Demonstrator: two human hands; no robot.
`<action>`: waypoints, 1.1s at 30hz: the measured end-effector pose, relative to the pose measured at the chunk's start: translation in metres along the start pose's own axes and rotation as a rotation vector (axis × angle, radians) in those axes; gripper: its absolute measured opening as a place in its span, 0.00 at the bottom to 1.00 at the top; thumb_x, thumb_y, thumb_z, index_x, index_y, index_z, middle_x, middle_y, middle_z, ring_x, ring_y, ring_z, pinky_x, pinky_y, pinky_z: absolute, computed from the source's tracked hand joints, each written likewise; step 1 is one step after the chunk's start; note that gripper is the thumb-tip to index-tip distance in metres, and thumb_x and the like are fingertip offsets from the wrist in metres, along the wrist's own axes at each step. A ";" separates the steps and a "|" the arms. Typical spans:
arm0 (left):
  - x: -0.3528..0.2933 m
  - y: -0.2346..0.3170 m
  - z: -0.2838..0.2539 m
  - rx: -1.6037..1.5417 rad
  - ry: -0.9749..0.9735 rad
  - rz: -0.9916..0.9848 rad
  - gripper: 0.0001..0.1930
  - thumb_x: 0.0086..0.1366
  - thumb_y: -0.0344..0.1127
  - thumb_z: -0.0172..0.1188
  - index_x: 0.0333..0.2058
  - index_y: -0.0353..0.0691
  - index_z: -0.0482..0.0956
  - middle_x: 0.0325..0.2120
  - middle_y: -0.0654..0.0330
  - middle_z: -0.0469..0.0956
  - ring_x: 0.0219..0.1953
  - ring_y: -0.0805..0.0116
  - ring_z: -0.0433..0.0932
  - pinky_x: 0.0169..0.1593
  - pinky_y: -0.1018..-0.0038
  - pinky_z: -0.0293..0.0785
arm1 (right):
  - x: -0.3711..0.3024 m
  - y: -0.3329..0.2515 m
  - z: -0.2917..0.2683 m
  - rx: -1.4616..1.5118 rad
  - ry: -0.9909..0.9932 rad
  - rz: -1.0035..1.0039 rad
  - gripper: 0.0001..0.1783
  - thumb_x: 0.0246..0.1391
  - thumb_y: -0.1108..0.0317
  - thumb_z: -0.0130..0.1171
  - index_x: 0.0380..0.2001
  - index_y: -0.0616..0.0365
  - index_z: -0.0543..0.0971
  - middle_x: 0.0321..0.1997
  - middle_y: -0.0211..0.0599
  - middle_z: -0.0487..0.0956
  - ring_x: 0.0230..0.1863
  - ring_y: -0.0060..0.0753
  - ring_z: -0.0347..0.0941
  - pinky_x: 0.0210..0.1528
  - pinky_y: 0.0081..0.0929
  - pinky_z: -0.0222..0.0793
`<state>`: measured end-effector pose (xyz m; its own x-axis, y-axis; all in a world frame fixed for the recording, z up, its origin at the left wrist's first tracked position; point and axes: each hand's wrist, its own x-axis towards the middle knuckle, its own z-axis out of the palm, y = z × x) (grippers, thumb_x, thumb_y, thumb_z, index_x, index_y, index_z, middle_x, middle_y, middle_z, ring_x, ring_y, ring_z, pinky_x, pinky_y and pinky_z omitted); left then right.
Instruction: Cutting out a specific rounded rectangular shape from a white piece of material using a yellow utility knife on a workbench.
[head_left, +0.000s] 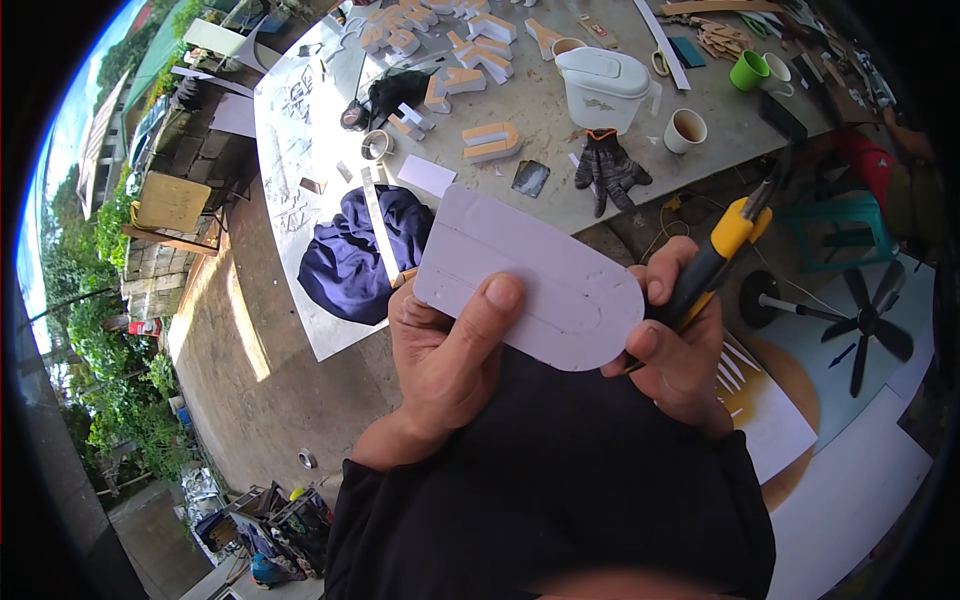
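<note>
White panel [548, 284] lies between left grip [447, 345] and right grip [684, 375]

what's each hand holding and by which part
Left hand: white board, by its lower left edge. Right hand: the board's rounded end, plus a tool by its black part.

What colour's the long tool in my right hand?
The tool is black and yellow; head view.

From my end I can read no words or numbers; the grey mark [600, 104] on the white pitcher [605, 84] on the counter [545, 118] is too unclear for me.
</note>
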<state>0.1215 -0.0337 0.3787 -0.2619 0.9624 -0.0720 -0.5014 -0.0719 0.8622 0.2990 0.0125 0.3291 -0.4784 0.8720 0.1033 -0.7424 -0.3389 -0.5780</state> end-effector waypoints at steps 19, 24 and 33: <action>-0.007 -0.008 0.001 0.015 0.035 0.003 0.08 0.71 0.30 0.62 0.43 0.31 0.83 0.39 0.54 0.85 0.41 0.69 0.83 0.47 0.72 0.77 | -0.001 0.000 -0.006 0.004 0.015 -0.036 0.20 0.58 0.81 0.66 0.43 0.56 0.65 0.37 0.51 0.82 0.31 0.29 0.83 0.33 0.24 0.82; -0.009 -0.012 -0.003 0.014 0.017 0.007 0.09 0.71 0.30 0.62 0.44 0.30 0.82 0.39 0.54 0.85 0.41 0.69 0.83 0.47 0.71 0.78 | -0.002 0.001 -0.007 -0.009 0.046 -0.034 0.19 0.58 0.81 0.66 0.43 0.56 0.66 0.37 0.49 0.82 0.31 0.28 0.83 0.32 0.23 0.82; -0.008 -0.015 -0.009 0.040 0.034 -0.020 0.11 0.70 0.31 0.64 0.45 0.30 0.81 0.39 0.54 0.85 0.40 0.70 0.83 0.47 0.71 0.79 | 0.001 0.003 -0.010 -0.049 0.072 -0.014 0.18 0.58 0.80 0.66 0.43 0.56 0.67 0.36 0.47 0.83 0.29 0.26 0.83 0.31 0.22 0.82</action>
<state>0.1238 -0.0424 0.3622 -0.2799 0.9542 -0.1059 -0.4737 -0.0413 0.8797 0.3011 0.0155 0.3188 -0.4318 0.9004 0.0538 -0.7241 -0.3105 -0.6159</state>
